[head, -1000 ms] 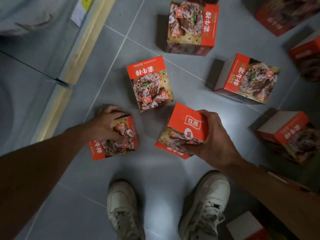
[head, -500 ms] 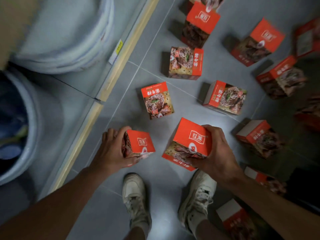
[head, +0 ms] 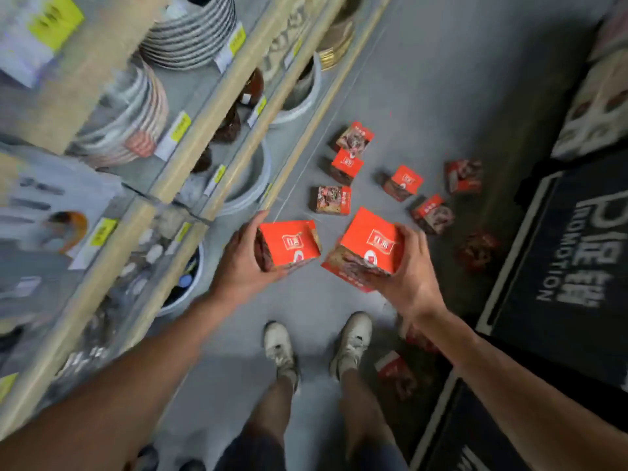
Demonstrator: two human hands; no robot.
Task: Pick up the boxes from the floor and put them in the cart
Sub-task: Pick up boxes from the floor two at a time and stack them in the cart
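Two red boxes are held above the floor (head: 424, 96): the left hand (head: 238, 266) grips one box (head: 289, 246), fingers curled round its side, and the right hand (head: 407, 277) grips the other box (head: 368, 248). More boxes (head: 331, 199) lie scattered on the floor beyond, beside shelves (head: 190, 171) of stacked plates (head: 193, 35).

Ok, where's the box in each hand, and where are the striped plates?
Left hand's box (head: 289, 244), head view, orange top face.
Right hand's box (head: 372, 241), head view, orange top face.
Striped plates (head: 190, 35), head view, stack's rim edges.
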